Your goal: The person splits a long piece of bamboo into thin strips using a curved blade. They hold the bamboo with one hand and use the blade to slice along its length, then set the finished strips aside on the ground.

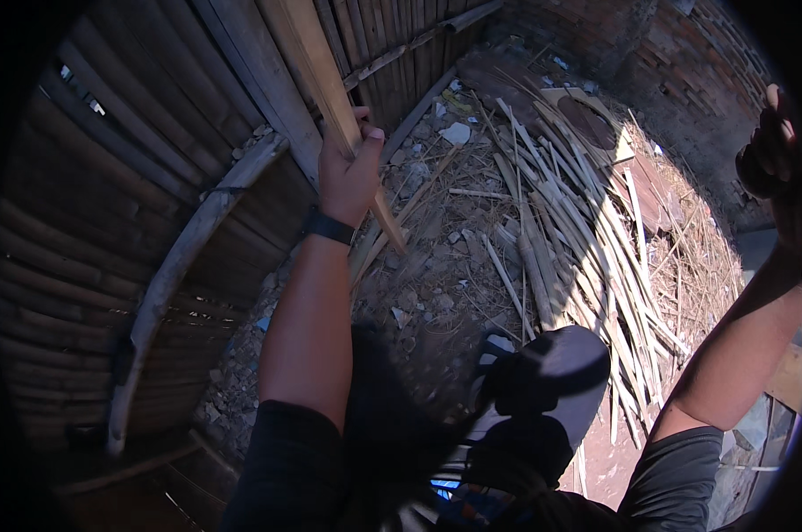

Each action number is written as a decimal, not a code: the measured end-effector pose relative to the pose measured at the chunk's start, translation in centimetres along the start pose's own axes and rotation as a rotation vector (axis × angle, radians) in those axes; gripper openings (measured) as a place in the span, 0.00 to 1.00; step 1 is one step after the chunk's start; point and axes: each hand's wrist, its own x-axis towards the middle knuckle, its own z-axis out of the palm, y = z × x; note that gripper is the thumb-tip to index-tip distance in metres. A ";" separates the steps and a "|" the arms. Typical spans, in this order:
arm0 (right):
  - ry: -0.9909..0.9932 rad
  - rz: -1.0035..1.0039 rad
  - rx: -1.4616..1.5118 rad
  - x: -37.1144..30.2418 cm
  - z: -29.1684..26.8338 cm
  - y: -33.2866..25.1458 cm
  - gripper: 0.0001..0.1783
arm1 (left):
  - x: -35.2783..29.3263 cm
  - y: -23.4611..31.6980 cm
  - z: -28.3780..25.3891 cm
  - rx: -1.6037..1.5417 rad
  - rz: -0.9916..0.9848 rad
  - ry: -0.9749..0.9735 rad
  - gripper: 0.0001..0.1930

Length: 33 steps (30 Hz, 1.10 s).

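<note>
My left hand (348, 173), with a dark band at the wrist, reaches up to the plank wall. It is closed round a long light-brown wooden strip (323, 75). The strip slants down from the top edge, and its lower end comes out below my fingers over the rubble. My right hand (767, 151) is raised at the far right rim, in shade, its fingers curled. Whatever it may hold there is too dark and too close to the rim to make out.
A weathered curved pole (175, 266) runs along the slatted wall (90, 222) at left. Split bamboo strips (587, 222) lie heaped on rubble-strewn ground (427, 284). Beyond stands a brick wall (711, 53). My bent knee (560, 372) is below.
</note>
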 end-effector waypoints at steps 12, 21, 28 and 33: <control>0.339 0.715 -0.109 -2.0 19.1 19.8 0.30 | 2.1 0.0 -4.5 -0.006 0.077 0.226 0.43; 0.181 0.890 0.207 -2.3 34.1 30.4 0.33 | 1.1 6.3 -7.8 -0.129 0.152 0.345 0.42; 0.133 0.718 0.019 -3.5 41.5 31.2 0.29 | 1.1 5.9 -9.8 -0.373 0.068 0.049 0.41; -0.008 0.533 0.138 -1.0 43.3 26.2 0.28 | 0.7 6.4 -9.9 -0.306 0.082 0.237 0.48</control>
